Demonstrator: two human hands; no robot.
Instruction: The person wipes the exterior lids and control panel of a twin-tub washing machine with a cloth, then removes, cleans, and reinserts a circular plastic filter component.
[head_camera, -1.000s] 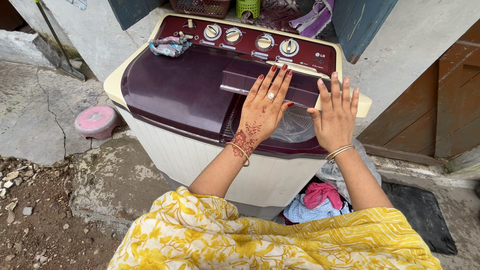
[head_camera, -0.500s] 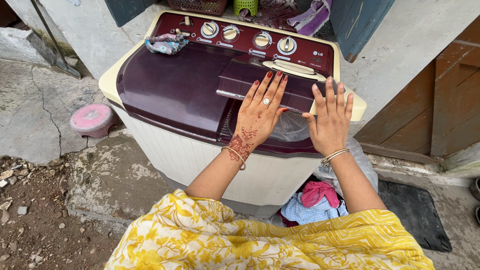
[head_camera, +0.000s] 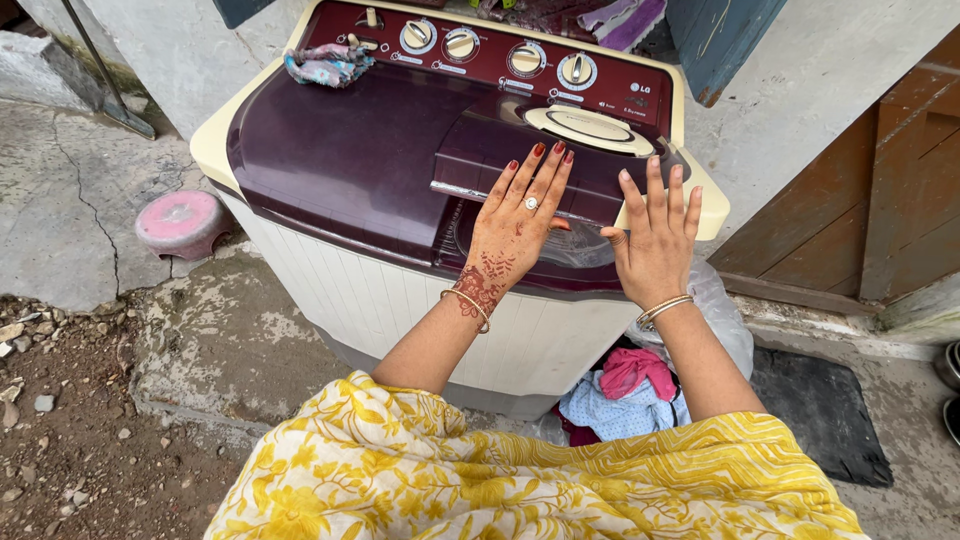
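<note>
Maroon spin-tub lid (head_camera: 560, 205) shut, flat, washer's right side

I'm looking at a washing machine (head_camera: 400, 170) showing a deep maroon top over a cream ribbed body. My left hand (head_camera: 512, 232) is wearing reddish-brown henna and red nail polish. At six o'clock a yellow floral cloth (head_camera: 520, 480) is spreading; at nine o'clock a pink stool (head_camera: 180, 222) is sitting; pink and pale blue laundry (head_camera: 625, 395) is lying at five o'clock.

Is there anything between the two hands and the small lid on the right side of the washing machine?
Nothing visible. The left hand and the right hand lie flat on the lid itself, fingers spread.
</note>
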